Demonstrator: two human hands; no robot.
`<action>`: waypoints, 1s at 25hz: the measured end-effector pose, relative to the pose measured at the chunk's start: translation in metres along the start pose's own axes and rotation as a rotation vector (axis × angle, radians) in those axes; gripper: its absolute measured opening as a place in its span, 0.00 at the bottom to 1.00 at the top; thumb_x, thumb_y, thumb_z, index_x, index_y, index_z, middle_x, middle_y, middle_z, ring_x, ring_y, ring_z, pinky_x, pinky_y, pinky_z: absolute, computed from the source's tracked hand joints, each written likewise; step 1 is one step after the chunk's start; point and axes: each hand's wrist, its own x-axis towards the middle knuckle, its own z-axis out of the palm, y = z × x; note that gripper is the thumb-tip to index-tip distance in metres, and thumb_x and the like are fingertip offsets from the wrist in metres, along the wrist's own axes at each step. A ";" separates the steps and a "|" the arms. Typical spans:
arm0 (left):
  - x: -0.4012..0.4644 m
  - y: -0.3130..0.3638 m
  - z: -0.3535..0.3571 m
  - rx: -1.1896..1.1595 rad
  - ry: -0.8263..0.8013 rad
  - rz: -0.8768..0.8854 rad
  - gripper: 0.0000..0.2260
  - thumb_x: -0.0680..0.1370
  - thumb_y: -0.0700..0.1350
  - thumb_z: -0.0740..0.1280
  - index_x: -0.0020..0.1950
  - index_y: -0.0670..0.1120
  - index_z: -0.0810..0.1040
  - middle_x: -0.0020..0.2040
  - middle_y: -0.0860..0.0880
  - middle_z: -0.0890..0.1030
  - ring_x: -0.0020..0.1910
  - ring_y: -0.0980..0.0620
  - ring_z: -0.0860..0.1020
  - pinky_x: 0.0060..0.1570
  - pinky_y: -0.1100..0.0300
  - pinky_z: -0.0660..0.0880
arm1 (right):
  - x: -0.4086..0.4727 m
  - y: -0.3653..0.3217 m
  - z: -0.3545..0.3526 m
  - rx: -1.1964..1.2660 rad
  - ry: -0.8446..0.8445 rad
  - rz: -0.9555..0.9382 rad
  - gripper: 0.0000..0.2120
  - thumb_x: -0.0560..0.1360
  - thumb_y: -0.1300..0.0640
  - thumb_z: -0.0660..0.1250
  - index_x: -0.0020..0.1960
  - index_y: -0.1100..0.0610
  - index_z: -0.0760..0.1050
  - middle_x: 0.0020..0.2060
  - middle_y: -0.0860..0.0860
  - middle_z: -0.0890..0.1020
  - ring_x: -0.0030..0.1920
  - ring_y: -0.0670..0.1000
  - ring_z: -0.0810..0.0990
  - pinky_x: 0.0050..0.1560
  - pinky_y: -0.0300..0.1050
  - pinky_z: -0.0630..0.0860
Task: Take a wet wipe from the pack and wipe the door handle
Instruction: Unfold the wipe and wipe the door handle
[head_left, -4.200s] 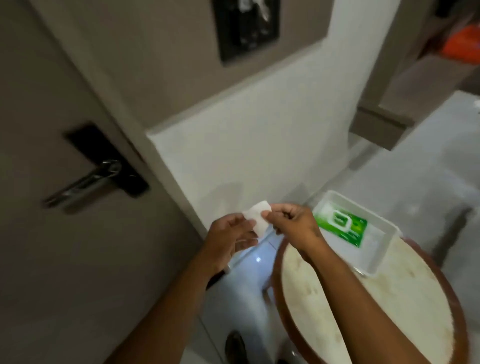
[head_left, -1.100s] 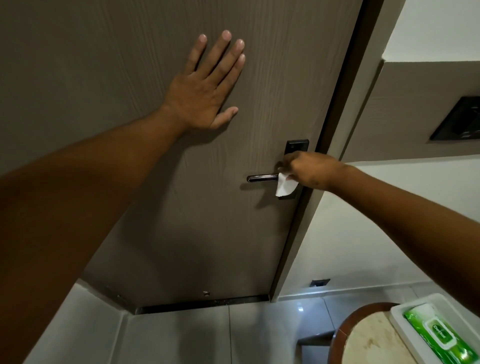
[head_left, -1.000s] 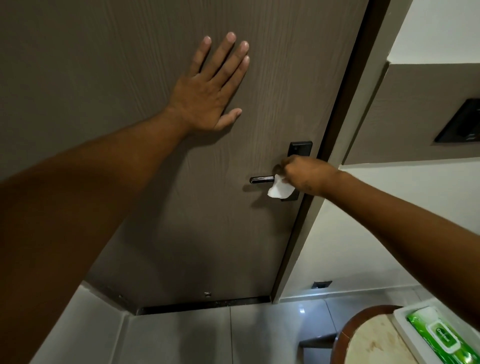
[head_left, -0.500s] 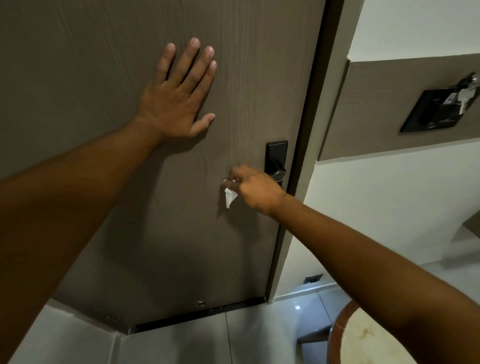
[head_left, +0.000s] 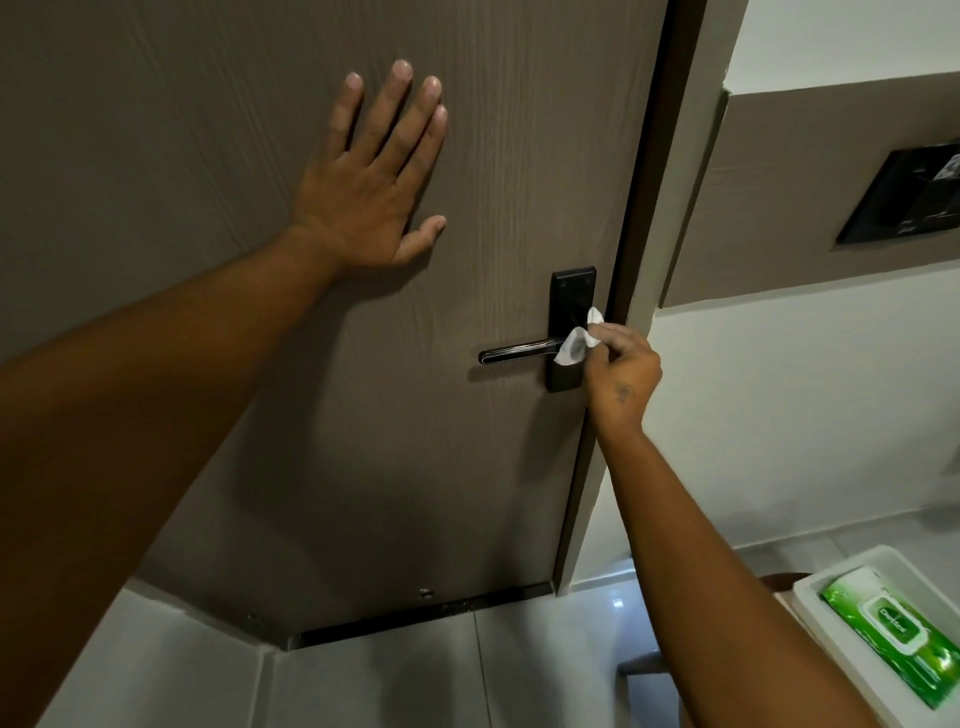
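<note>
Wipe (head_left: 575, 347) pinched in right hand (head_left: 623, 371) against handle (head_left: 519, 352); left hand (head_left: 371, 192) flat on door (head_left: 208, 130).

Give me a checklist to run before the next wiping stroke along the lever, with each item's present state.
1. Crumpled white wet wipe pinched in the right hand: ok.
2. Wipe touching the dark metal lever door handle: ok, at the end nearest the black rectangular backplate.
3. Left hand flat on the brown wood-grain door, bracing it: ok.
4. Free end of the lever unobstructed for a stroke outward: ok.
5. Whether the lever's free end is already clean: cannot tell.
6. Green wet wipe pack within view in the white rectangular tray, flap shut: ok.
</note>
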 end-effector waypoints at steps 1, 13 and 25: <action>0.000 0.000 0.001 0.004 0.005 0.002 0.41 0.83 0.66 0.52 0.84 0.38 0.48 0.83 0.36 0.55 0.80 0.33 0.56 0.76 0.32 0.53 | -0.003 0.000 0.002 0.020 0.002 0.000 0.08 0.74 0.59 0.73 0.53 0.58 0.84 0.51 0.50 0.83 0.49 0.45 0.81 0.46 0.26 0.77; 0.001 0.000 0.000 -0.021 -0.023 -0.001 0.41 0.82 0.66 0.51 0.84 0.38 0.47 0.83 0.36 0.53 0.81 0.33 0.54 0.76 0.31 0.51 | -0.064 -0.027 0.055 0.029 -0.069 0.061 0.11 0.76 0.64 0.70 0.57 0.59 0.81 0.53 0.49 0.79 0.50 0.43 0.77 0.46 0.24 0.73; 0.000 -0.001 -0.004 0.013 -0.020 0.008 0.41 0.82 0.65 0.53 0.84 0.38 0.48 0.83 0.35 0.54 0.81 0.31 0.55 0.75 0.31 0.51 | -0.003 -0.006 0.003 -0.134 -0.092 -0.046 0.09 0.75 0.66 0.69 0.53 0.58 0.82 0.51 0.51 0.78 0.51 0.49 0.78 0.46 0.20 0.71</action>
